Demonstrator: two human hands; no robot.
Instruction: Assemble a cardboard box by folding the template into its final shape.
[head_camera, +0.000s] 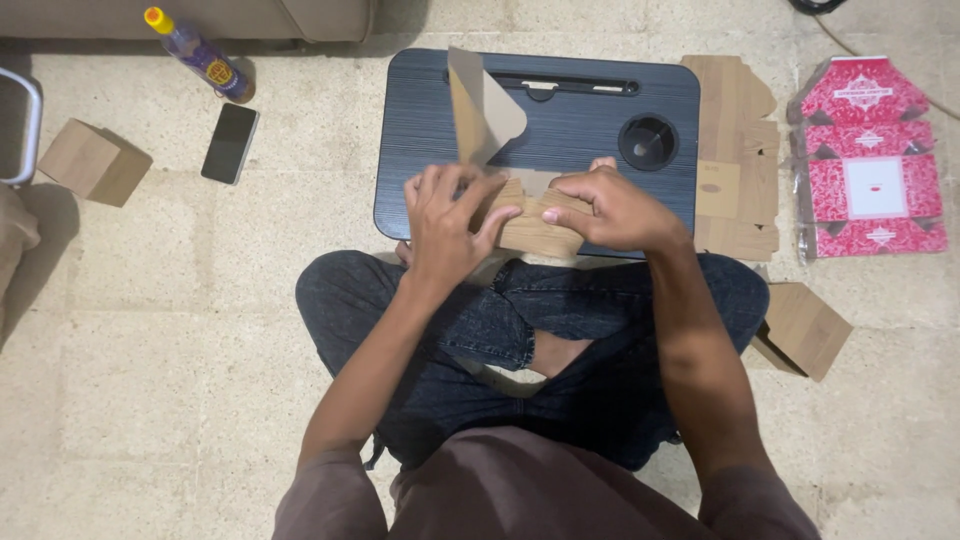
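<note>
A partly folded brown cardboard box sits between my two hands at the near edge of a black lap table. My left hand grips its left side, fingers wrapped over the top. My right hand clasps its right side, thumb pressed on the front face. A loose grey-brown flap of the box stands upright above my hands. My crossed legs in dark jeans lie below the table.
Flat brown box blanks and red patterned blanks lie right of the table. Folded brown boxes rest at the left and by my right knee. A phone and a bottle lie at the upper left.
</note>
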